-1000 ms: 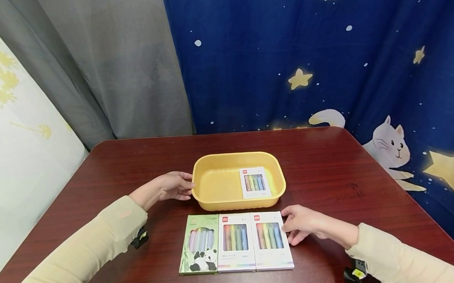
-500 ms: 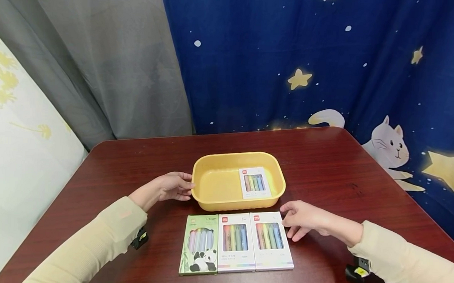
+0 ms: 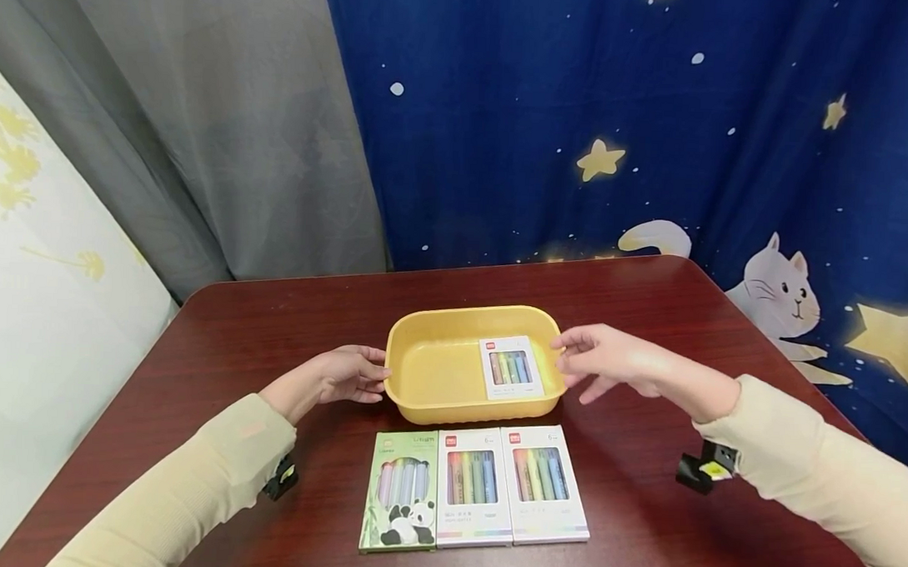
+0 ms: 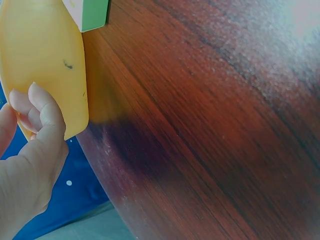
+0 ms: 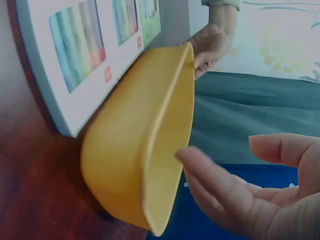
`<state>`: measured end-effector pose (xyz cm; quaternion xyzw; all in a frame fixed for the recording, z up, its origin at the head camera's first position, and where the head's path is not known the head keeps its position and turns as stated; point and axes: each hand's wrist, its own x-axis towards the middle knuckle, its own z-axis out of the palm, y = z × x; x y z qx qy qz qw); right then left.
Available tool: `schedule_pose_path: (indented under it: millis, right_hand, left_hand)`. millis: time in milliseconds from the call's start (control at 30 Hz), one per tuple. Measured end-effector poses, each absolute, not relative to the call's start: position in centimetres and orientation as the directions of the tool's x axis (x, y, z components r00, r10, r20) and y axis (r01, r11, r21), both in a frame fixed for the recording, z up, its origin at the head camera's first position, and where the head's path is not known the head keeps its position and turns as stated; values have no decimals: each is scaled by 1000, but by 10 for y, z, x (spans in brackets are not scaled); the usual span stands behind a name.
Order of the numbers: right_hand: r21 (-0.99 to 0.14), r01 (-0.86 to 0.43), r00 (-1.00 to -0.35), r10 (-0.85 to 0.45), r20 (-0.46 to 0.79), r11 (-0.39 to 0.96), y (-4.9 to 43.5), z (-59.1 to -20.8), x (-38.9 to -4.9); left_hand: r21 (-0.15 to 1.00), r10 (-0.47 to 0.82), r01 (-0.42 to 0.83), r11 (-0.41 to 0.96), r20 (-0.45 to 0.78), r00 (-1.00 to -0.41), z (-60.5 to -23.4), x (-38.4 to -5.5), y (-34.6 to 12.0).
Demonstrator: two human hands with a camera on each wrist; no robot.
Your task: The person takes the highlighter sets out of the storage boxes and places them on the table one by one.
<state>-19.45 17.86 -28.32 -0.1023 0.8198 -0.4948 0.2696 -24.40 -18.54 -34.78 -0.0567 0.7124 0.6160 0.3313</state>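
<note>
A yellow plastic storage bin [image 3: 434, 412] stands in the middle of the table. One white box of coloured pens [image 3: 511, 367] lies tilted inside its right end. My left hand [image 3: 349, 373] holds the bin's left end, thumb at the rim and fingers against the outer wall [image 4: 47, 60]. My right hand [image 3: 609, 360] hovers at the bin's right end with loosely bent fingers, holding nothing; in the right wrist view its fingertips [image 5: 187, 155] overlap the rim. In front of the bin, a green panda pen box [image 3: 399, 490] and two white pen boxes [image 3: 475, 486] lie side by side.
The dark red wooden table [image 3: 273, 310] has a rounded far edge. A blue star-patterned curtain [image 3: 519, 136] and a grey curtain [image 3: 219, 125] hang behind it. A white patterned cloth [image 3: 42, 261] is at the left.
My right hand has left the side of the rightmost white pen box and moved up and away to the bin's right rim. The left hand, bin and boxes stay in place.
</note>
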Motion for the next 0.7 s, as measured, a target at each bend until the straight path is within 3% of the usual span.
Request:
schedule_pose_path:
  millis: [267, 700]
  right_hand:
    - [-843, 142, -840, -388, -380, 518, 161, -274, -220]
    - [-805, 282, -808, -323, -493, 522, 146, -291, -254]
  left_hand:
    - [844, 335, -484, 232, -537, -774, -348, -245, -185]
    - [844, 332, -479, 242, -536, -776, -348, -245, -185]
